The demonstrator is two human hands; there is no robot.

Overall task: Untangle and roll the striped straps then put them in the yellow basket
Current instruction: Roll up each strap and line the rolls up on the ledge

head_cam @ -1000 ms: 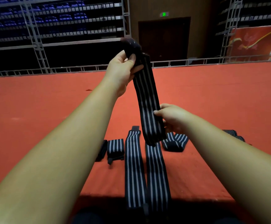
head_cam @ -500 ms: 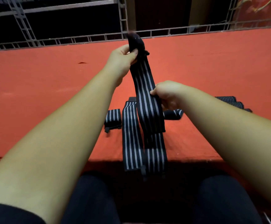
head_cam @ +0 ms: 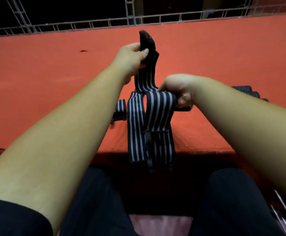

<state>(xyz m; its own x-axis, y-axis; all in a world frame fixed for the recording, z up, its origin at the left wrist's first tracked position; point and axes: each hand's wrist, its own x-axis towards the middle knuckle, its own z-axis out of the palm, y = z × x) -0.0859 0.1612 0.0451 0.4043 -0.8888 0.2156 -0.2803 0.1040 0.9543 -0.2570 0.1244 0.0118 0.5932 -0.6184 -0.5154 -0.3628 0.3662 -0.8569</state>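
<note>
Red floor under us; left hand pinches dark end of striped strap, right hand grips mid-length. Untangling, probably; next we roll.

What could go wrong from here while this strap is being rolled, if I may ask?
1. The held strap hangs from the right hand right over the flat straps; its tail may catch on them and tangle.
2. The flat straps overhang the near edge of the red surface; a tug could drag them off.
3. The left hand pinches only the held strap's dark end, which might slip loose.
</note>
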